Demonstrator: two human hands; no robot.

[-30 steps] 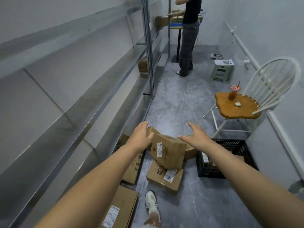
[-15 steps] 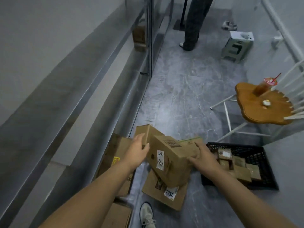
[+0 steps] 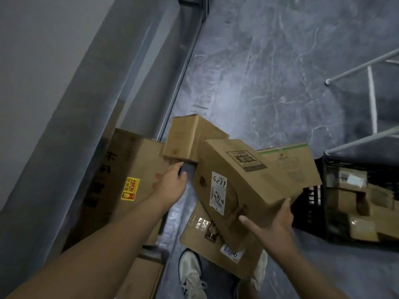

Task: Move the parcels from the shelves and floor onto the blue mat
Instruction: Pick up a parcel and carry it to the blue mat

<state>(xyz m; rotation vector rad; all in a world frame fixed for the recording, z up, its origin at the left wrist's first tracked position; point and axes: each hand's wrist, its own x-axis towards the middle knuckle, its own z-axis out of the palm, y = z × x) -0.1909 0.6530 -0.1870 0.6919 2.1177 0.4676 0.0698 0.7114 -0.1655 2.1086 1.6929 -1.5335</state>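
A labelled parcel point(image 3: 244, 182) is held tilted above the floor pile, well short of the blue mat, which is not in view.

Its lower corner is clamped by the right hand point(image 3: 274, 225), thumb laid on the front face and fingers wrapped round the side, probably so the weight is taken from below. The left hand point(image 3: 172, 184) is reached into the dark gap under a small box point(image 3: 185, 137); its fingertips are hidden, so whether anything is gripped cannot be told. A flat parcel point(image 3: 207, 238) lies beneath, a sticker-marked carton point(image 3: 133, 169) leans by the shelving, and a black crate point(image 3: 311, 201) of small parcels stands beside.
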